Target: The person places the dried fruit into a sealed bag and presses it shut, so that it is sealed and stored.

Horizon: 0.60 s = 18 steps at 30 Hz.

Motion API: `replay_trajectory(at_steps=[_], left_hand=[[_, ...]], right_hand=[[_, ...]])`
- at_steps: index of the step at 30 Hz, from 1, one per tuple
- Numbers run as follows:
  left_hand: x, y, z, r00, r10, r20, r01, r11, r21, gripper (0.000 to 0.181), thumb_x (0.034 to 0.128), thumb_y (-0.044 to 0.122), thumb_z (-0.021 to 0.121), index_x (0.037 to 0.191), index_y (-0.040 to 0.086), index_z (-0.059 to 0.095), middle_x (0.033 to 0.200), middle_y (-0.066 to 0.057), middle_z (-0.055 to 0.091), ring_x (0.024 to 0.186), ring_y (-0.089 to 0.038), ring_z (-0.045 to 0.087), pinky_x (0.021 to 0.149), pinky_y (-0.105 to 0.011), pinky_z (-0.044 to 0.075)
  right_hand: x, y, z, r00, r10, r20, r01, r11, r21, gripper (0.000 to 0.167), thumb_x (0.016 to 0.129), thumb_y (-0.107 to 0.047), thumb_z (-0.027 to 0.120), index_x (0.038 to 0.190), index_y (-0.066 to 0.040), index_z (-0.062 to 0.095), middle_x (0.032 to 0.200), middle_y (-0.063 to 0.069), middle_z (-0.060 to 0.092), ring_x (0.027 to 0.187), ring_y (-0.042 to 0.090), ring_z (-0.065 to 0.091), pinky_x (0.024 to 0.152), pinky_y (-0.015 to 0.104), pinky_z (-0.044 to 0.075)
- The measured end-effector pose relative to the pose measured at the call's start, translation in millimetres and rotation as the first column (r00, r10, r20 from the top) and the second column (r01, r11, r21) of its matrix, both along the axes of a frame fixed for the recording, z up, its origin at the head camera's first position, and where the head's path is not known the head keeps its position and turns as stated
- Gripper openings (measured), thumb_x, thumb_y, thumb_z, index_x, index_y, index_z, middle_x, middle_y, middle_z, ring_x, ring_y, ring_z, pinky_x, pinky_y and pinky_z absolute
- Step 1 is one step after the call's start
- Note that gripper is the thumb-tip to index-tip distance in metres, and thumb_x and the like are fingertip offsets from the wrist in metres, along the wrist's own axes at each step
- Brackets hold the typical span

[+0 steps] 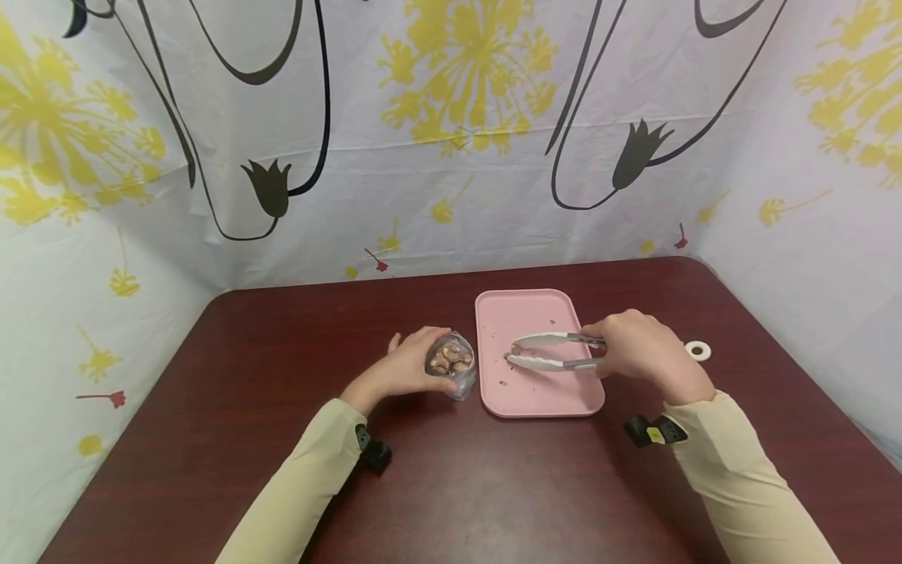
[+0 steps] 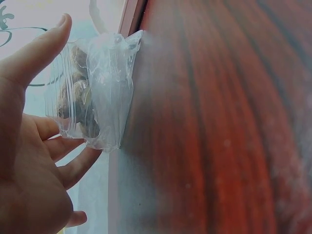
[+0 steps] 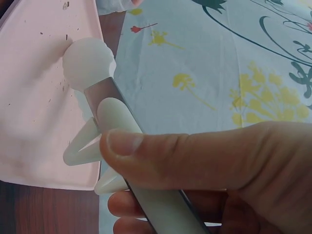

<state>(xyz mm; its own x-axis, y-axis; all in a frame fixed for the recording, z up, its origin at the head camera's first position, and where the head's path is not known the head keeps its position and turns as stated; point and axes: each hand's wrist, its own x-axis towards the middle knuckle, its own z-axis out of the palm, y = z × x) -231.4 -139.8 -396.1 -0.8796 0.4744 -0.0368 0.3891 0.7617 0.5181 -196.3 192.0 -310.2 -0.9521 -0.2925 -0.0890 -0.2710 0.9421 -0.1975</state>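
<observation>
My left hand (image 1: 405, 368) grips a clear plastic container (image 1: 462, 380) just left of the pink tray. Several brown, rounded pieces that look like dried mushrooms (image 1: 449, 357) lie inside it. In the left wrist view, the thumb and fingers curl round the container (image 2: 109, 92). The right hand (image 1: 641, 348) holds tongs (image 1: 550, 365) with white scalloped tips and metal arms over the tray (image 1: 535, 399). Between the parted tips shows a small brown bit; whether the tips touch it I cannot tell. In the right wrist view, the thumb presses on the handle of the tongs (image 3: 117, 117).
Dark crumbs (image 1: 503, 383) are scattered on the tray. A white ring (image 1: 698, 350), like a tape roll, lies on the dark red wooden table (image 1: 493, 486) beyond the right wrist. Flower-printed sheeting (image 1: 451, 180) hangs behind the table and along its sides.
</observation>
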Motion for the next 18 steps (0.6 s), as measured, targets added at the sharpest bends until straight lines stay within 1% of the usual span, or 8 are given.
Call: replay_trajectory(at_steps=[3,8,12,15,18], left_hand=[[0.2,0.1,-0.3,1.000,-0.001,0.000,0.001,1.000,0.000,0.093,0.0709,0.049,0.080,0.146,0.015,0.037,0.145,-0.006,0.043,0.134,-0.026,0.038,0.109,-0.068,0.008],[0.3,-0.1,-0.4,1.000,-0.002,-0.004,0.001,1.000,-0.002,0.093,0.0708,0.049,0.080,0.146,0.015,0.037,0.145,-0.006,0.043,0.134,-0.026,0.039,0.109,-0.068,0.009],[0.0,-0.1,-0.8,1.000,-0.004,-0.007,0.004,1.000,0.004,0.093,0.0706,0.048,0.080,0.146,0.014,0.037,0.144,-0.007,0.044,0.134,-0.027,0.039,0.109,-0.068,0.009],[-0.3,0.1,-1.0,1.000,-0.006,-0.010,0.006,1.000,0.006,0.094,0.0706,0.048,0.080,0.146,0.013,0.037,0.143,-0.007,0.045,0.133,-0.027,0.040,0.108,-0.068,0.009],[-0.2,0.3,-0.4,1.000,-0.006,-0.010,0.006,1.000,0.004,0.094,0.0704,0.049,0.080,0.146,0.013,0.037,0.143,-0.007,0.045,0.133,-0.027,0.040,0.108,-0.068,0.009]], right_hand=[[-0.2,0.1,1.1,1.000,0.002,0.003,-0.002,1.000,0.006,0.048,0.060,-0.015,0.079,0.108,-0.020,0.073,0.067,-0.001,0.057,0.066,0.020,0.050,0.054,0.034,0.038],[-0.1,-1.2,4.5,1.000,0.021,-0.015,-0.021,1.000,0.009,0.043,0.062,-0.014,0.077,0.104,-0.022,0.074,0.068,-0.003,0.059,0.067,0.019,0.052,0.054,0.034,0.039],[1.0,-3.9,8.7,1.000,0.012,-0.014,-0.012,1.000,-0.002,0.048,0.062,-0.016,0.078,0.110,-0.020,0.073,0.071,-0.003,0.061,0.068,0.020,0.052,0.056,0.034,0.040],[2.6,-6.8,12.3,1.000,0.003,-0.009,-0.003,1.000,-0.012,0.052,0.062,-0.016,0.078,0.114,-0.019,0.072,0.069,-0.003,0.059,0.067,0.020,0.050,0.055,0.033,0.038],[4.6,-10.3,16.5,1.000,0.015,-0.020,-0.015,1.000,-0.018,0.049,0.063,-0.014,0.077,0.111,-0.019,0.072,0.066,-0.003,0.055,0.065,0.018,0.048,0.054,0.031,0.036]])
